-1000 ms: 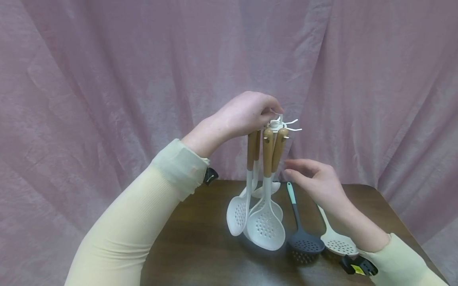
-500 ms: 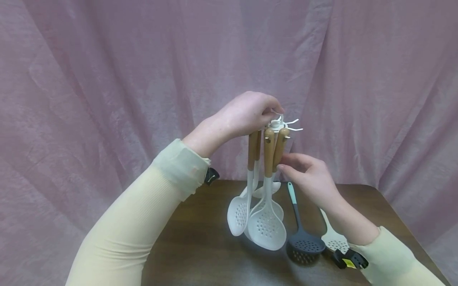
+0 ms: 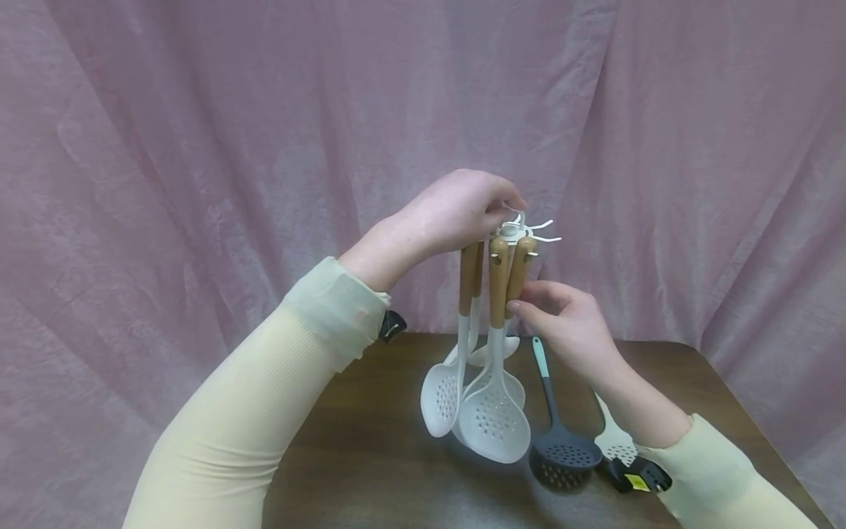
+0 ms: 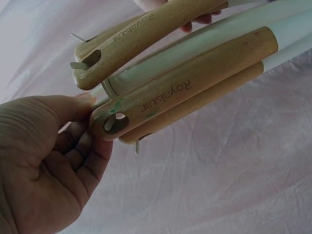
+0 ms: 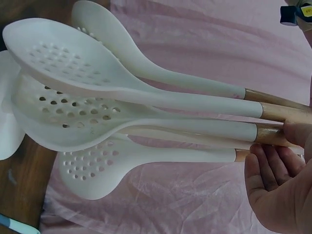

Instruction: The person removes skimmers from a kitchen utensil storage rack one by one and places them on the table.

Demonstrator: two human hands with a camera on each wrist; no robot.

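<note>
A white hanging rack (image 3: 532, 234) carries several white slotted spoons (image 3: 492, 422) with wooden handles (image 3: 497, 283). My left hand (image 3: 463, 209) sits over the rack's top with its fingers curled on the hub; the left wrist view has this hand (image 4: 44, 161) beside the handle ends (image 4: 190, 85) on their hooks. My right hand (image 3: 565, 323) pinches the rightmost wooden handle between thumb and fingers. Seen from the right wrist, that hand (image 5: 280, 180) lies under the handles (image 5: 273, 134), with the spoon bowls (image 5: 87, 73) stretching left.
A dark wooden table (image 3: 370, 441) stands before a pink curtain (image 3: 198, 147). A grey skimmer (image 3: 565, 455) with a teal handle and a cream skimmer (image 3: 617, 444) lie on the table at the right, under my right forearm.
My right hand has moved up and left from open beside the handles to pinching the rightmost one. The left hand and rack have stayed put.
</note>
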